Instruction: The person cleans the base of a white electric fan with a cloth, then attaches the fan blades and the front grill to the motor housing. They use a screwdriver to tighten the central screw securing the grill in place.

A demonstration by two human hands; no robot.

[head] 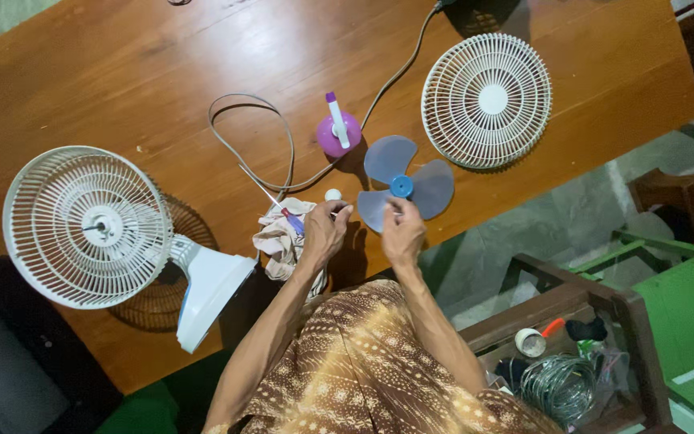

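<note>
While my right hand (402, 231) pinches the grey three-bladed fan blade (399, 183) near its blue hub above the wooden table (138, 72), my left hand (325, 231) is closed around something small I cannot make out, beside a crumpled cloth (281, 241) and a screwdriver (276, 202).

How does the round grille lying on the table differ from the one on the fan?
The loose grille lies flat on the wooden table, far right of both hands; the mounted grille sits tilted on the fan body at the left. The loose grille has a solid white disc at its centre; the mounted grille shows a bare motor shaft there. The loose one looks smaller in this view. Both are white, round and made of thin radial ribs.
</note>
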